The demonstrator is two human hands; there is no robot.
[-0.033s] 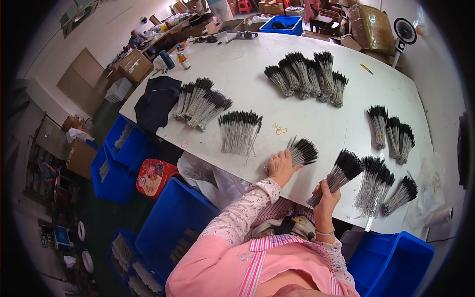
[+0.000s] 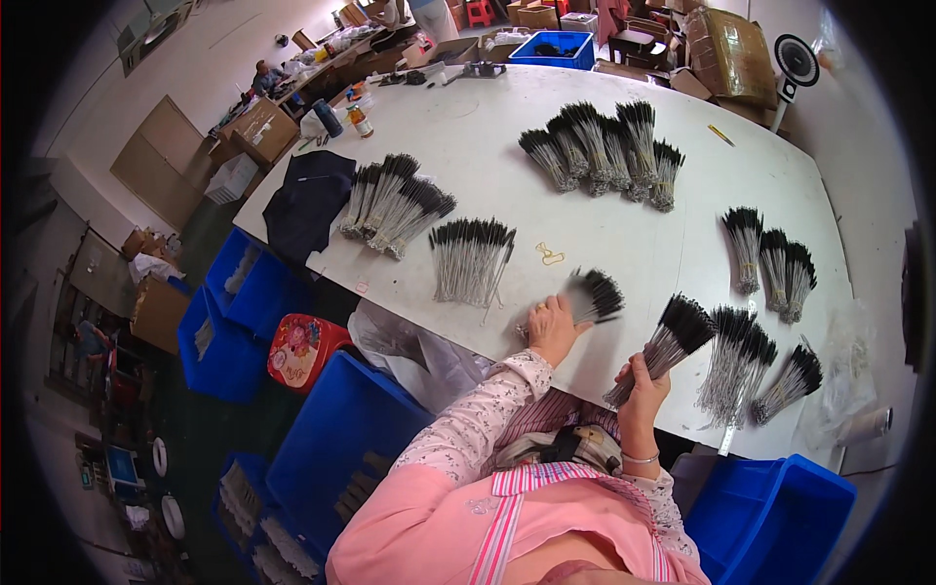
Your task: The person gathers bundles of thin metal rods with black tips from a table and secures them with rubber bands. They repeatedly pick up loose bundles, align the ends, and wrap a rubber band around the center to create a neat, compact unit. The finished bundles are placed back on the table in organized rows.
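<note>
My right hand (image 2: 642,382) has its grip closed around a bundle of thin grey sticks with black tips (image 2: 659,348), fingers wrapped about the lower stems so the dark tips fan up and to the right, lifted off the white table (image 2: 624,244) near its front edge. My left hand (image 2: 552,327) lies on the table with the fingers curled over the stem end of a second small bundle of the same black-tipped sticks (image 2: 590,295) — that one rests flat on the surface, tips pointing right, and the hand presses on it rather than lifting it.

Just right of the held bundle I see a cluster of three or four more bundles (image 2: 751,366) lying side by side near the table's right front corner. Further back on the right, three bundles (image 2: 772,258) stand in a row. To the left of my left hand a loose flat spread of sticks (image 2: 470,258) lies on the table, and beyond it another fanned group (image 2: 395,205) next to a dark folded cloth (image 2: 310,200). A big group (image 2: 609,151) sits well apart at the far middle. A small yellow loop (image 2: 550,254) lies between the flat spread and my left hand.

Blue plastic bins (image 2: 341,439) stand on the floor on the left below the table edge, another blue bin (image 2: 770,517) at lower right.
</note>
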